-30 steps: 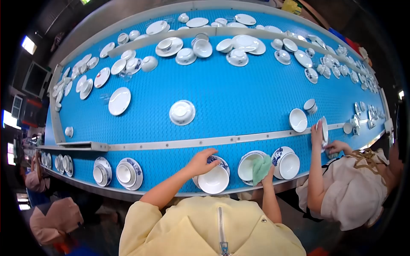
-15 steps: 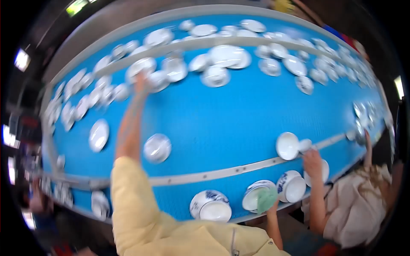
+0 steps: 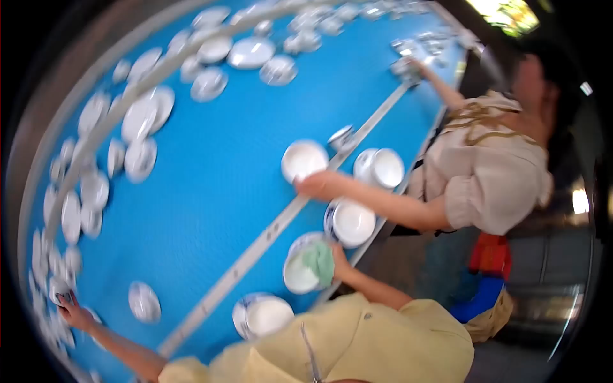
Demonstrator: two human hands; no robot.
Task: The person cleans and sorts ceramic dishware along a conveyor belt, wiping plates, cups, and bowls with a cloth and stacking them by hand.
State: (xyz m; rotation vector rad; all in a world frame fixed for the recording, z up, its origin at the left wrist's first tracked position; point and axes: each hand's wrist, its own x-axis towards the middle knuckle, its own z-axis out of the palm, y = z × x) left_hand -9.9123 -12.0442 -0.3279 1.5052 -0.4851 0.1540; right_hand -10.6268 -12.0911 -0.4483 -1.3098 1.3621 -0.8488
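My left hand (image 3: 75,313) is stretched out to the far left, its fingers curled on a small white dish (image 3: 60,290) with a dark mark, among crowded white dishes. Blur hides how firmly it grips. My right hand (image 3: 340,262) is closed on a pale green cloth (image 3: 319,260), which lies against a white bowl (image 3: 297,273) tilted at the near edge. Beside that bowl, on either side, are a patterned white bowl (image 3: 269,317) and another blue-patterned bowl (image 3: 353,223). An oval white dish (image 3: 144,301) lies alone on the blue surface, right of my left hand.
A co-worker's hand (image 3: 319,185) touches a white bowl (image 3: 304,161); their other hand (image 3: 418,69) is at shiny dishes (image 3: 403,65). A pale divider strip (image 3: 246,258) crosses the blue table (image 3: 191,223). Many plates (image 3: 252,53) line the far side. Red and blue items (image 3: 490,255) are below.
The view has swung right and tilted. My left hand has moved from the far plates to dishes farther left. My right hand stays at the bowl with the cloth. The co-worker's hand is now at the white bowl.
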